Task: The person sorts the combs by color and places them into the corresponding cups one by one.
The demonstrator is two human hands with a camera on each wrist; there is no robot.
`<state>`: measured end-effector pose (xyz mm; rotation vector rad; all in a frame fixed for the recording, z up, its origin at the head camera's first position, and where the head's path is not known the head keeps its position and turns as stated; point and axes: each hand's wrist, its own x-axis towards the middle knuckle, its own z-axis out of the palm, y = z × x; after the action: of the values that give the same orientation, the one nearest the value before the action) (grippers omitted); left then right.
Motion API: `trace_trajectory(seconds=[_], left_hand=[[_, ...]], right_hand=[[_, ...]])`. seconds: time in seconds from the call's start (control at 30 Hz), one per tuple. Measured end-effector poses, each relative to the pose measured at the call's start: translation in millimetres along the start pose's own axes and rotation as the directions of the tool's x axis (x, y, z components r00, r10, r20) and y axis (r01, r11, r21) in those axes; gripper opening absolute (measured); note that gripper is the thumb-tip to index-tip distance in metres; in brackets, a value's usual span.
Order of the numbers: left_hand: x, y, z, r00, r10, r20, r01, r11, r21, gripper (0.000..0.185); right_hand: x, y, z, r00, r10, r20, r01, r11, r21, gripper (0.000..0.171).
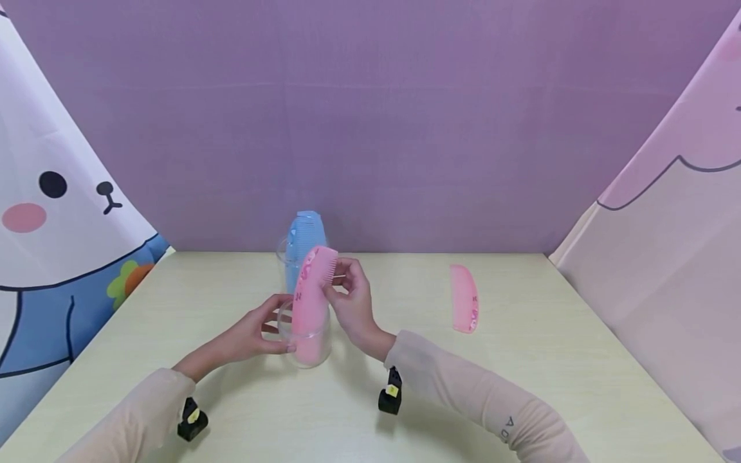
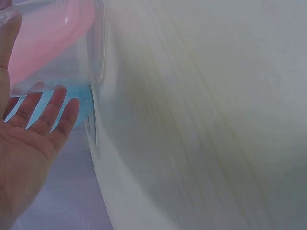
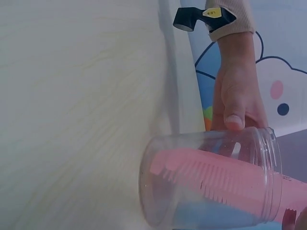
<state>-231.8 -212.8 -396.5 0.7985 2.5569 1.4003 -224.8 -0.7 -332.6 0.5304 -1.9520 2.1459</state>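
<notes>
Low in the head view's centre, my left hand (image 1: pixel 259 328) holds a clear plastic jar (image 1: pixel 320 352) by its side, thumb on the near side and fingers behind. Thumb and fingers of my right hand (image 1: pixel 354 302) pinch the toothed edge of a pink comb (image 1: pixel 315 283), which stands a little tilted with its lower part inside that jar. In the right wrist view the comb's teeth (image 3: pixel 216 184) show through the jar wall. Off to the right, a second pink comb (image 1: pixel 465 299) lies flat on the table.
Close behind the jar stands another clear jar (image 1: pixel 282 251) with blue combs (image 1: pixel 307 233) upright in it. The pale wooden table (image 1: pixel 521 386) ends at a purple cloth backdrop (image 1: pixel 405 128). Printed cartoon cloths hang on both sides.
</notes>
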Motion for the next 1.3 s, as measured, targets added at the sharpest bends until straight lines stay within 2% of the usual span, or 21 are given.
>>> trace_trajectory(seconds=[0.33, 0.63, 0.9, 1.3], left_hand=[[0.6, 0.0, 0.0, 1.0, -0.013, 0.0, 0.013, 1.0, 0.008, 0.079], [0.6, -0.2, -0.3, 1.0, -0.014, 0.003, 0.014, 1.0, 0.008, 0.079], [1.1, -1.3, -0.3, 1.0, 0.0, 0.0, 0.0, 1.0, 0.016, 0.079], [-0.1, -2.7, -0.2, 0.999, 0.03, -0.011, -0.03, 0.999, 0.027, 0.077]], right_hand=[[-0.1, 2.6, -0.5, 0.999, 0.024, -0.042, -0.027, 0.995, -0.096, 0.032], [2.0, 4.2, -1.3, 0.997, 0.05, -0.059, -0.056, 0.993, -0.104, 0.036], [3.7, 5.9, -2.6, 0.997, 0.072, -0.033, -0.075, 0.991, -0.111, 0.038], [6.7, 5.8, -7.6, 0.999, 0.05, 0.01, -0.049, 0.996, -0.078, 0.041]])
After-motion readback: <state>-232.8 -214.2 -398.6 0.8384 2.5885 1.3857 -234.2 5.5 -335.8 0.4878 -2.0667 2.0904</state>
